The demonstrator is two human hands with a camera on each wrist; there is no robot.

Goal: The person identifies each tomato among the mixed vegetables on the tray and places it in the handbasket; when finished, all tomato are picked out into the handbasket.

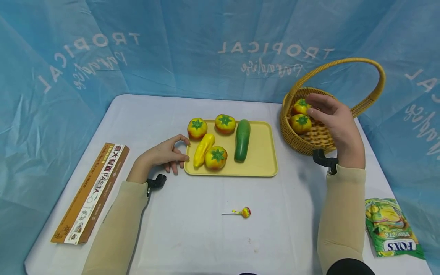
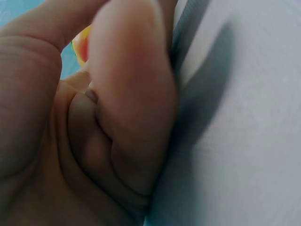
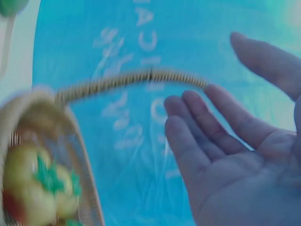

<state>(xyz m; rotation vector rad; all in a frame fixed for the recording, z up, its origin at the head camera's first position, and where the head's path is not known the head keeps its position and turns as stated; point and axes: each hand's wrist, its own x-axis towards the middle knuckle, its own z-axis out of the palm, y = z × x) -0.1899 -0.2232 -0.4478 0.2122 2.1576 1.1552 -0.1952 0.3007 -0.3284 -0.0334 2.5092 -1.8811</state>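
Observation:
In the head view my left hand (image 1: 168, 154) is at the left rim of the yellow tray (image 1: 262, 152), its thumb and index fingertips apart from each other and right at the edge. On the tray are three yellow-red tomatoes (image 1: 215, 157) with green leafy tops, a curved, banana-shaped yellow piece (image 1: 204, 149) and a green cucumber (image 1: 242, 140). My right hand (image 1: 335, 118) hovers over the wicker basket (image 1: 292, 141), fingers extended and holding nothing. Two similar tomatoes (image 1: 300, 123) lie inside it. The right wrist view shows the empty palm (image 3: 244, 174) beside the basket handle (image 3: 127, 80).
A lollipop (image 1: 245, 212) lies in front of the tray. The long pasta box (image 1: 91, 193) lies at the left, and a green candy bag (image 1: 392, 227) near the right edge. The basket's tall handle (image 1: 357, 60) arches behind the right hand. A blue curtain (image 1: 192, 49) hangs behind the table.

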